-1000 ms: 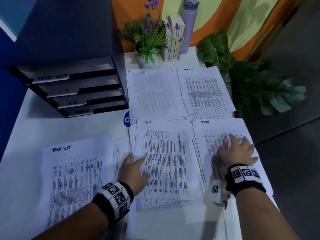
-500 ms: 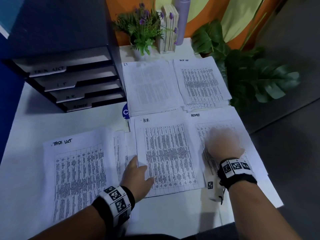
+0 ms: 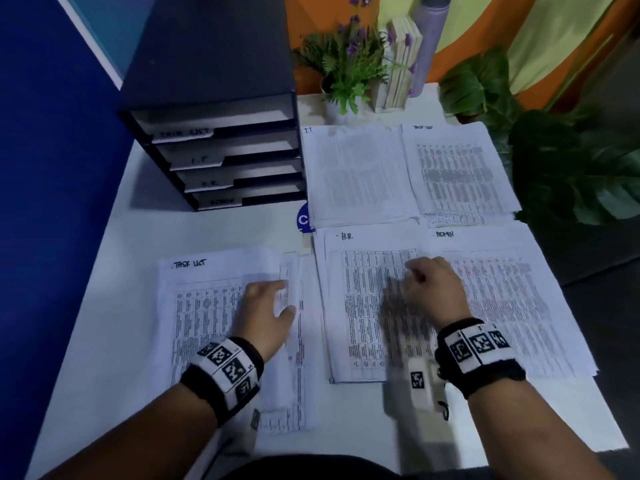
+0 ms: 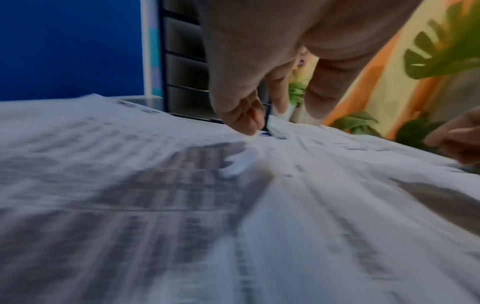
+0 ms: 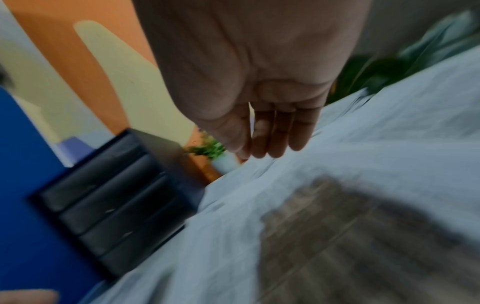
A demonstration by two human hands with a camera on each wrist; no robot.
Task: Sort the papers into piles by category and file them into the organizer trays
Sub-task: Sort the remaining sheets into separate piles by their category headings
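Note:
Five paper piles lie on the white table (image 3: pixel 221 230). A pile headed TASK LIST (image 3: pixel 204 313) lies near left, H.R. (image 3: pixel 360 306) in the middle and ADMIN (image 3: pixel 512 299) near right. IT (image 3: pixel 356 171) and a second Task List pile (image 3: pixel 457 168) lie behind them. The dark organizer (image 3: pixel 221 147) stands far left, its trays labelled Task List, I.T., H.R. and Admin. My left hand (image 3: pixel 287 297) (image 4: pixel 259 115) rests with relaxed fingers on the right edge of the near Task List pile. My right hand (image 3: pixel 420 271) (image 5: pixel 270 144) hovers over the H.R. pile's right side, fingers together, holding nothing.
A potted plant with purple flowers (image 3: pixel 346 64), upright books (image 3: pixel 401 64) and a grey bottle (image 3: pixel 431 36) stand at the table's back edge. A big-leaved plant (image 3: pixel 561 161) crowds the right edge. A blue wall closes the left side. A blue sticker (image 3: pixel 303 220) peeks from under the IT pile.
My left hand left the H.R. pile's left edge and moved left onto the near Task List pile. My right hand slid left from the ADMIN pile to the H.R. pile.

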